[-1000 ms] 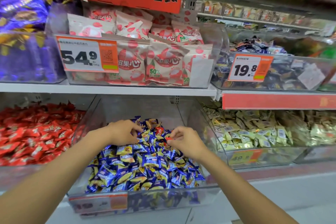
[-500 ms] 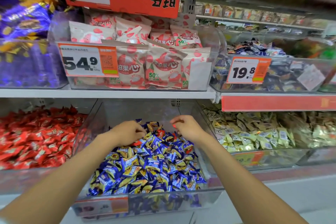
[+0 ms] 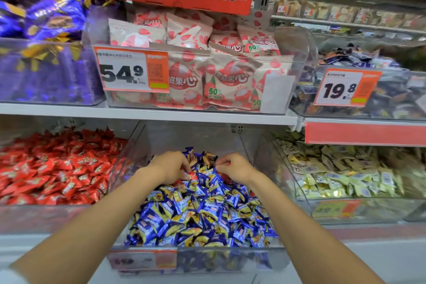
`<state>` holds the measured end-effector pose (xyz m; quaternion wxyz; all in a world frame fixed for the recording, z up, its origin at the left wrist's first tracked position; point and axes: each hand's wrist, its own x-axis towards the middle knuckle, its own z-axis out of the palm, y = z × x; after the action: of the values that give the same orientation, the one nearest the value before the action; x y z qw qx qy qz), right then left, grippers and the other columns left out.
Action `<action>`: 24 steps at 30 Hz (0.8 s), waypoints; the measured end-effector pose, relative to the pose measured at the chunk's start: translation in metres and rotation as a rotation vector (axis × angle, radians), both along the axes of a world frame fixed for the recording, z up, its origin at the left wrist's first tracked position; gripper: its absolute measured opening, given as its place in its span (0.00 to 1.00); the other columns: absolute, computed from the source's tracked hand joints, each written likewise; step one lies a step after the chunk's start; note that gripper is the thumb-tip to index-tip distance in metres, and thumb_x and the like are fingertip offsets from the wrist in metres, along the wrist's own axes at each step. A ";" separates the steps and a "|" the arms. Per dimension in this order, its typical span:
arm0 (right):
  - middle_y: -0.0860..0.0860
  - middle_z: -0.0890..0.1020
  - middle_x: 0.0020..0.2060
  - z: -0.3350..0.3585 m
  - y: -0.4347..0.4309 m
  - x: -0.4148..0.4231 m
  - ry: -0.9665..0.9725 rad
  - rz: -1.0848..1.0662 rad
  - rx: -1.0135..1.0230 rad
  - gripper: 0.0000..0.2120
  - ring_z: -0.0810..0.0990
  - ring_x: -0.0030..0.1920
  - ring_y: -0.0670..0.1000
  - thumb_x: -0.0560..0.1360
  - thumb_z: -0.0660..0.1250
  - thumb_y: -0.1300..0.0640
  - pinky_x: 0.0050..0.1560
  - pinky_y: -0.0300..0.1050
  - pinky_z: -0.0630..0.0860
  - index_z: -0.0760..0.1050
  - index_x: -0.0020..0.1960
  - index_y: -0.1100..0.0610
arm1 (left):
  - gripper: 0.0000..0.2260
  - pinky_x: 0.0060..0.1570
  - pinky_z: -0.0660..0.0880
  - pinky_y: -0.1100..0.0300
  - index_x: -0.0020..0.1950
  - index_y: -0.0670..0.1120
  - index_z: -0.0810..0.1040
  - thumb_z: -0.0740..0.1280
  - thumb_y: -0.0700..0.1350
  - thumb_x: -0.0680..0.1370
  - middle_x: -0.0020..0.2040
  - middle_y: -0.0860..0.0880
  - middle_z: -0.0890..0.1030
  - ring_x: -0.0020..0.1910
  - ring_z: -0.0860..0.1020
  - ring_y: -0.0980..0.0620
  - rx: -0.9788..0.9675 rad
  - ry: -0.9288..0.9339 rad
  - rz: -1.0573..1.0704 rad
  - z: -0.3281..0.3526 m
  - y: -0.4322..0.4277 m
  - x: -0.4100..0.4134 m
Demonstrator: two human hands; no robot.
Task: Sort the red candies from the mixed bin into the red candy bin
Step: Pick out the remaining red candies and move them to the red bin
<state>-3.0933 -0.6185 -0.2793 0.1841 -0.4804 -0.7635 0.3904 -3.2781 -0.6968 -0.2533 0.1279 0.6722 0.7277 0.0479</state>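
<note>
The clear mixed bin (image 3: 202, 260) sits in the middle of the lower shelf, heaped with blue-and-yellow candies (image 3: 198, 212). Both my hands are at the back of the heap. My left hand (image 3: 169, 167) has curled fingers, and a red candy (image 3: 192, 176) shows under its fingertips. To the right, my right hand (image 3: 238, 168) pinches a small red candy (image 3: 227, 163) between thumb and fingers. More red peeks out below that hand. The red candy bin (image 3: 46, 217), left of the mixed bin, is full of red wrapped candies (image 3: 57, 168).
A bin of pale yellow candies (image 3: 341, 175) stands right of the mixed bin. The shelf edge (image 3: 147, 114) runs just above my hands, carrying bins of pink bags (image 3: 207, 76), purple sweets (image 3: 46, 30) and dark sweets (image 3: 368, 90). Price tags hang on the bin fronts.
Both hands have moved farther back over the blue candy heap and a little closer together. The right hand still pinches something red. The camera has leaned in toward the bin.
</note>
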 end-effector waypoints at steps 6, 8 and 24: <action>0.55 0.79 0.56 0.005 -0.010 0.020 -0.082 0.110 -0.027 0.16 0.78 0.57 0.54 0.79 0.64 0.57 0.58 0.46 0.73 0.74 0.64 0.62 | 0.05 0.45 0.74 0.60 0.46 0.48 0.85 0.71 0.48 0.74 0.43 0.55 0.82 0.42 0.78 0.57 0.224 -0.235 0.050 0.009 -0.013 0.003; 0.57 0.81 0.51 0.002 -0.011 0.025 -0.137 0.151 -0.072 0.19 0.79 0.49 0.57 0.79 0.64 0.58 0.48 0.47 0.75 0.71 0.68 0.60 | 0.04 0.40 0.72 0.65 0.45 0.46 0.85 0.73 0.46 0.73 0.39 0.55 0.81 0.37 0.77 0.60 0.246 -0.324 0.044 0.014 -0.020 0.003; 0.53 0.76 0.42 0.023 -0.032 0.007 0.116 0.105 0.058 0.11 0.70 0.36 0.52 0.82 0.57 0.60 0.37 0.45 0.70 0.75 0.59 0.54 | 0.07 0.48 0.74 0.64 0.46 0.51 0.80 0.71 0.39 0.74 0.46 0.53 0.82 0.45 0.79 0.59 0.308 -0.407 0.000 0.028 -0.049 -0.022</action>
<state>-3.0867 -0.6506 -0.2560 0.2210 -0.4106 -0.7867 0.4045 -3.3000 -0.7453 -0.2250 0.1678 0.6603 0.6710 0.2926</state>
